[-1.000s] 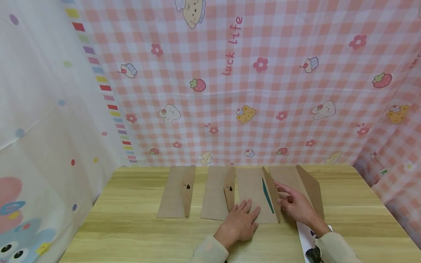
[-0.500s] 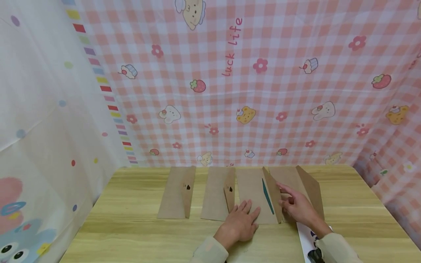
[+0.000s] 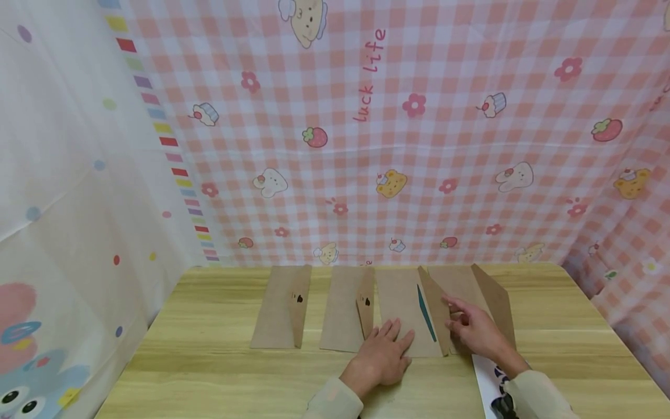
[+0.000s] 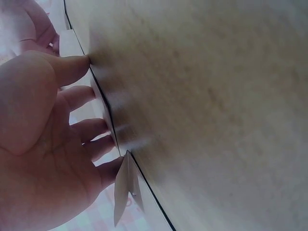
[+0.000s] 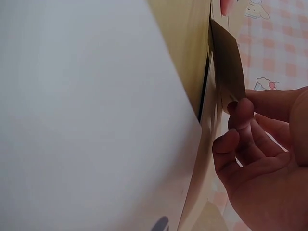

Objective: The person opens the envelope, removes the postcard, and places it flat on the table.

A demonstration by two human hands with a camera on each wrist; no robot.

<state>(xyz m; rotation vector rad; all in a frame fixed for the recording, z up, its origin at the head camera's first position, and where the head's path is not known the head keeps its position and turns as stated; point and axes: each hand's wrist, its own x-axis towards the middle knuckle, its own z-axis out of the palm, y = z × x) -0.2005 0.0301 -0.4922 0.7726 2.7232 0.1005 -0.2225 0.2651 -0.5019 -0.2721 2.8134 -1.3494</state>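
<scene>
The left hand (image 3: 381, 355) lies palm down with fingers spread on the near left part of a brown paper envelope (image 3: 400, 291). A narrow teal strip (image 3: 426, 312) shows beside this envelope's raised flap (image 3: 433, 311). At the flap's right edge is the right hand (image 3: 473, 329); in the right wrist view its thumb and curled fingertips (image 5: 241, 109) pinch the flap's end. The left wrist view shows the left hand's fingertips (image 4: 91, 91) down on the thin envelope layer at the tabletop.
Two brown envelopes (image 3: 272, 308), (image 3: 340, 311) with small dark marks on their flaps lie to the left. Another envelope (image 3: 455, 279) with its flap (image 3: 497, 302) out lies at right. A white sheet (image 3: 483, 378) with dark print sits beneath the right forearm. Gingham cloth (image 3: 335, 233) hangs behind.
The right hand and the edge of the envelope flap have shifted slightly right and toward the person. The left hand stays where it was.
</scene>
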